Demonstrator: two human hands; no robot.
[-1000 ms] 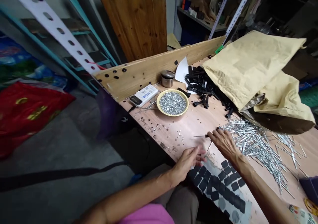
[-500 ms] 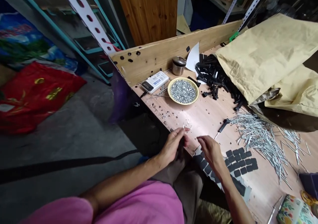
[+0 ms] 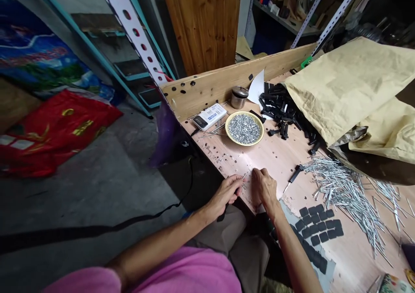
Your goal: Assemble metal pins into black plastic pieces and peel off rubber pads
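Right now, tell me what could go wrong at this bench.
Small loose pieces lie scattered close to the edge of the table, so a passing arm might sweep some off.

The left hand holds a thin piece beside that edge; a slip could perhaps drop it to the floor.

The bowl is uncovered and full of small metal parts, so a knock would likely spill them.

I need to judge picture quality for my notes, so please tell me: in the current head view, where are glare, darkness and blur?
Head view: pale glare on the tabletop, between the left hand and the bowl; head view: upper right corner very dark, floor at left dim; head view: patterned item at the lower right edge looks smeared, the bowl fairly clear.
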